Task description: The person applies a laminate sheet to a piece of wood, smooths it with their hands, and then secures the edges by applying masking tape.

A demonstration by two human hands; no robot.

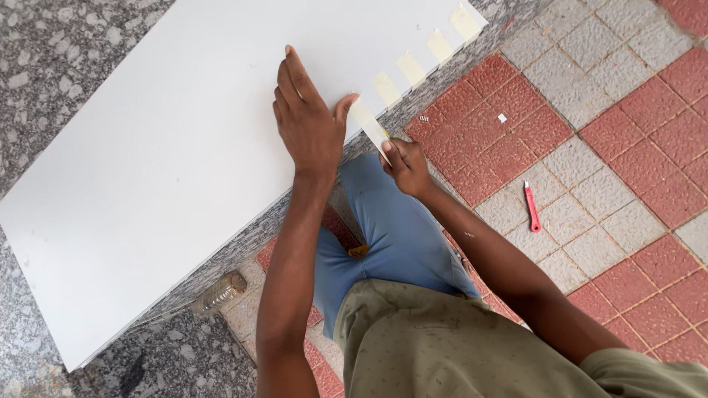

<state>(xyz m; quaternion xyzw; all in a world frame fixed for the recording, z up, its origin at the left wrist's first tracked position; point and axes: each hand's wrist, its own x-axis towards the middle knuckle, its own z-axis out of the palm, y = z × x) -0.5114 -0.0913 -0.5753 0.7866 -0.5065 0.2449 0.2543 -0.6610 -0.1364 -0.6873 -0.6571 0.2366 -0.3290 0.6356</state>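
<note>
A person leaned over a grey speckled stone worktop carrying a large white board. The left hand lay flat on the board near the worktop's front edge, fingers together, thumb pressing the top of a strip of pale masking tape. The right hand pinched the strip's lower end below that edge. Four more tape tabs sat along the same edge towards the far corner. The step in hand looked like fixing the board's edge with tape; next, the strip probably needed pulling taut and smoothing down. The right fingertips were mostly hidden. A red utility knife lay on the tiled floor, and a plastic bottle lay under the worktop.
</note>
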